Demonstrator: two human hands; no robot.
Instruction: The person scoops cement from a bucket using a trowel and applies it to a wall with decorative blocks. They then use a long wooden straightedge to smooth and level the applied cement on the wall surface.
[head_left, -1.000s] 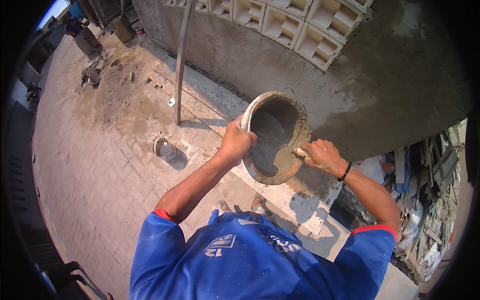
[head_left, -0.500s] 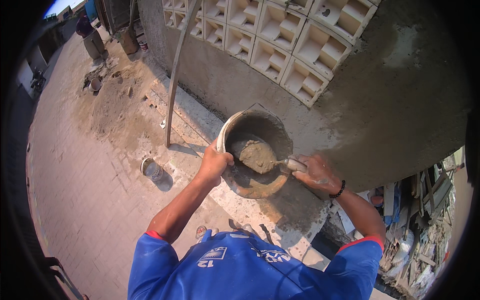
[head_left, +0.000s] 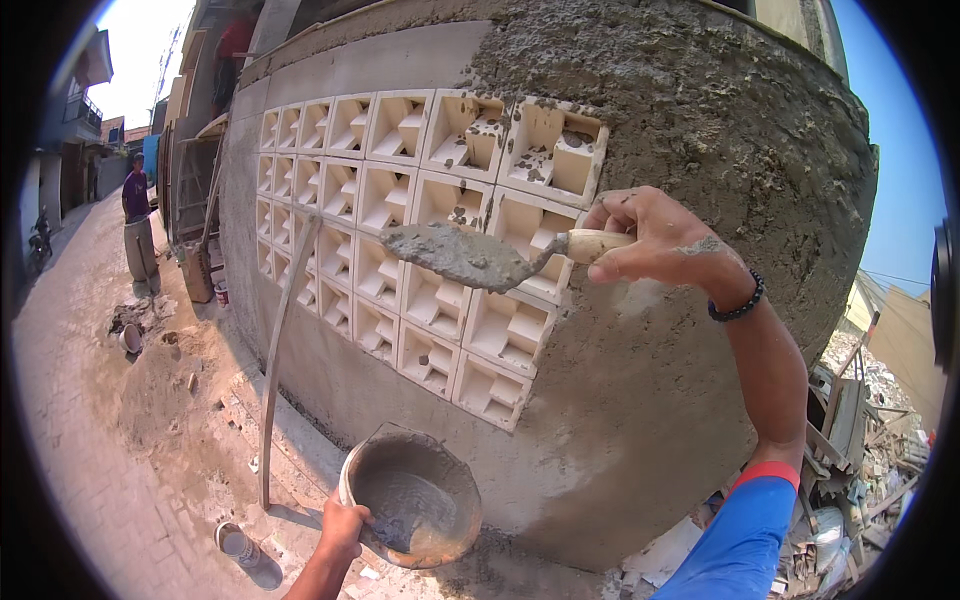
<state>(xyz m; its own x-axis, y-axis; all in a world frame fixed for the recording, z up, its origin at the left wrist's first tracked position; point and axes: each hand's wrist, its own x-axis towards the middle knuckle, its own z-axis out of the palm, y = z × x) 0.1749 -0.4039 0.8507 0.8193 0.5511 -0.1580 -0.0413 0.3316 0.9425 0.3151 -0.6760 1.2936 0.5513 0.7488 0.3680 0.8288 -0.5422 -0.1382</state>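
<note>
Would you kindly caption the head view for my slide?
Left hand grips a bucket; right hand holds a loaded trowel before a wall.

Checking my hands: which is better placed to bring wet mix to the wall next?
Probably your right hand: it holds a trowel loaded with wet mix, up before the wall; your left hand grips the bucket.

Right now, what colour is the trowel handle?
The trowel handle is pale tan, clearest in the head view.

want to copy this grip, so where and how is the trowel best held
Probably by the trowel's handle, coming from the right, as the right hand does: it is narrow, rounded and points right, while the mortar heap loads the left end, so keeping it roughly level seems wise.
</note>
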